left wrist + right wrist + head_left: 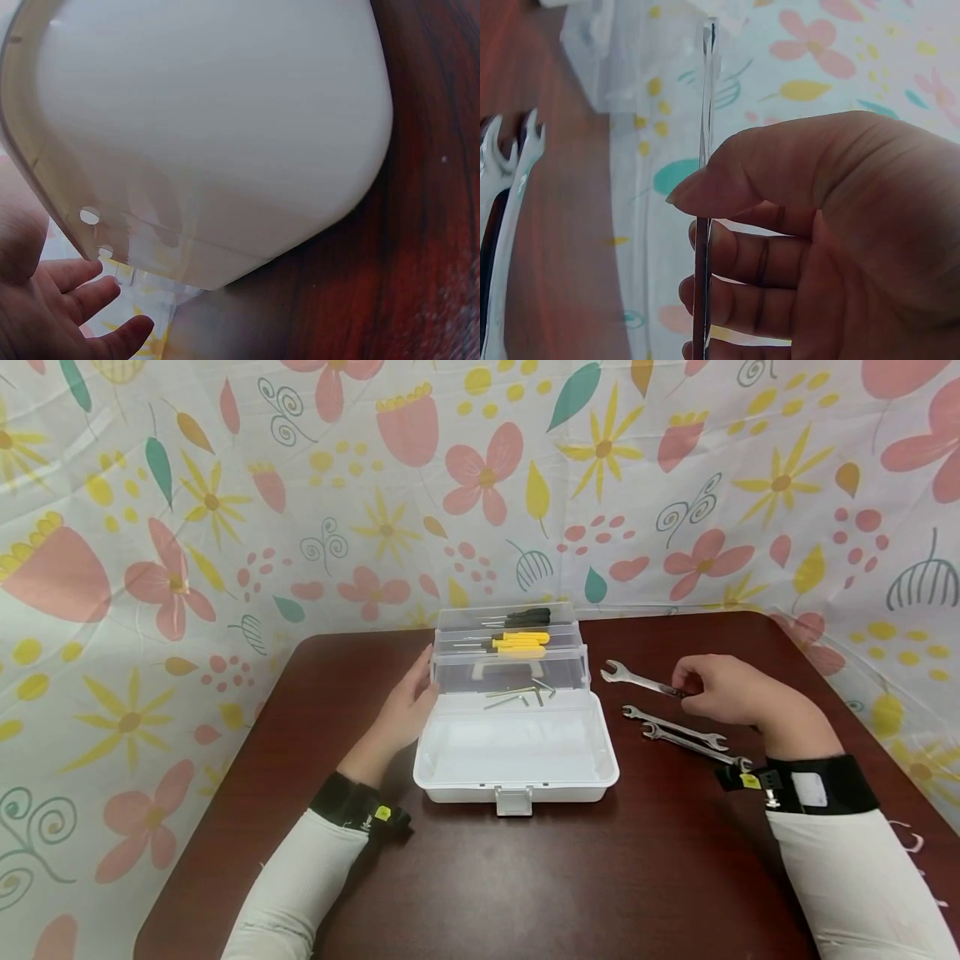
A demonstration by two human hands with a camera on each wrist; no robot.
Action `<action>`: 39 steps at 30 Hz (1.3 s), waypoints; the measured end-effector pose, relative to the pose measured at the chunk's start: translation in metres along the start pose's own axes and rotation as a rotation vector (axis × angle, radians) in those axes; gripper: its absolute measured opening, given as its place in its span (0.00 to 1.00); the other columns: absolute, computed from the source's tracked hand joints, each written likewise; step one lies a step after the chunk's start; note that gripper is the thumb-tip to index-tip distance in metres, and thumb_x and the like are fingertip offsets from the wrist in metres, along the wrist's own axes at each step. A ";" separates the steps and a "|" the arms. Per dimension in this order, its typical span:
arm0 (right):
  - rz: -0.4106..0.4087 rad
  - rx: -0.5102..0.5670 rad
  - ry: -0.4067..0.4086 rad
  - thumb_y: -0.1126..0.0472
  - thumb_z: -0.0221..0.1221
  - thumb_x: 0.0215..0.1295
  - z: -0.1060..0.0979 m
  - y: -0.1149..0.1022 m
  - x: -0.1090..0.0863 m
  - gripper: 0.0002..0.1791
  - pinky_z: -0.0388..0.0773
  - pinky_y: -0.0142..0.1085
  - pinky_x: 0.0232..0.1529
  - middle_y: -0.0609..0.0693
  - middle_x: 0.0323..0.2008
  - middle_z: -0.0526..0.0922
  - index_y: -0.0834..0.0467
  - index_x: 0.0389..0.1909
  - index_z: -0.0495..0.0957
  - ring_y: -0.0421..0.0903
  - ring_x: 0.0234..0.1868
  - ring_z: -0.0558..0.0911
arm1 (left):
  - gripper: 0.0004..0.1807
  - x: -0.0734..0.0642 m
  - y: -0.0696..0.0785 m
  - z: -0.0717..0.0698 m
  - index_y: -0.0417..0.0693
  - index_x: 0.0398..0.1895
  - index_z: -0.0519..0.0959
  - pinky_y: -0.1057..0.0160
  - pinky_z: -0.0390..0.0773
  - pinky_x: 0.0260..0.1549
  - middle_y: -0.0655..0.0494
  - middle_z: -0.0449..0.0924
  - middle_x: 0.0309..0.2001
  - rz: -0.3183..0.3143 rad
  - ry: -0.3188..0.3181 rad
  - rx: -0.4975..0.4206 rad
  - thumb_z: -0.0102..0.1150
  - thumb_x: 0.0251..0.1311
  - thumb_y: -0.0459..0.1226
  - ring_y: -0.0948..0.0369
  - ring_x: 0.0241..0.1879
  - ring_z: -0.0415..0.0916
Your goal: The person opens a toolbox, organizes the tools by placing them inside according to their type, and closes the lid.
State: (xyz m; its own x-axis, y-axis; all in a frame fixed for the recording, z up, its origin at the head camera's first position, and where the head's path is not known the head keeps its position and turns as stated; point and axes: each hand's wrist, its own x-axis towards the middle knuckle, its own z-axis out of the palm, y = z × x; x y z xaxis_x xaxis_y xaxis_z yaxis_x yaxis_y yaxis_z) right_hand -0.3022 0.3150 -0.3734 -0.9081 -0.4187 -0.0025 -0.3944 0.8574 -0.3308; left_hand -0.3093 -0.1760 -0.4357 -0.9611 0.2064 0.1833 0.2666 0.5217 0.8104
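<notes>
My right hand (726,690) pinches a silver open-end wrench (637,680) between thumb and fingers, over the table's right side. Seen from the right wrist, this wrench (707,97) stands edge-on, its far head pointing away from the palm. Two more wrenches (678,727) lie side by side just below that hand. At the left side of an opened white toolbox (517,793) is my left hand (405,710), fingers extended along the back corner. The left wrist view has its fingers (94,300) loosely spread beside the box's holed rim.
Behind the box leans its clear lid (442,672), bearing yellow-handled screwdrivers (527,638) and black-handled ones (534,617). Several hex keys (513,692) lie at the box's back edge. The dark wooden table (510,885) meets a flowered cloth (480,527) behind.
</notes>
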 end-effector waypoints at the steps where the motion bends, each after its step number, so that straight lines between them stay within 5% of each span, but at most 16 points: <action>1: -0.012 -0.002 0.006 0.66 0.66 0.59 -0.001 -0.003 -0.001 0.09 0.70 0.39 0.35 0.47 0.28 0.76 0.56 0.39 0.79 0.44 0.31 0.72 | 0.37 0.000 0.000 0.000 0.75 0.83 0.44 0.39 0.65 0.73 0.56 0.62 0.80 0.000 0.002 0.001 0.44 0.78 0.42 0.50 0.77 0.63; 39: -0.118 0.009 -0.023 0.66 0.65 0.55 -0.002 -0.080 -0.002 0.09 0.69 0.35 0.29 0.44 0.24 0.75 0.50 0.34 0.79 0.41 0.27 0.71 | 0.36 0.000 0.000 0.000 0.74 0.84 0.46 0.40 0.65 0.73 0.55 0.62 0.80 0.002 0.007 -0.004 0.45 0.78 0.43 0.49 0.77 0.64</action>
State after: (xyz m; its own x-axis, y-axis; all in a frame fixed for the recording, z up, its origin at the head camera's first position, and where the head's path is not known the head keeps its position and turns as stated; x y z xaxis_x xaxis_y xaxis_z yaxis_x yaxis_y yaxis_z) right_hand -0.2689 0.2474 -0.3454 -0.8522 -0.5229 0.0156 -0.4967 0.7994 -0.3380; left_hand -0.3096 -0.1762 -0.4361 -0.9612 0.2016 0.1883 0.2678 0.5178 0.8125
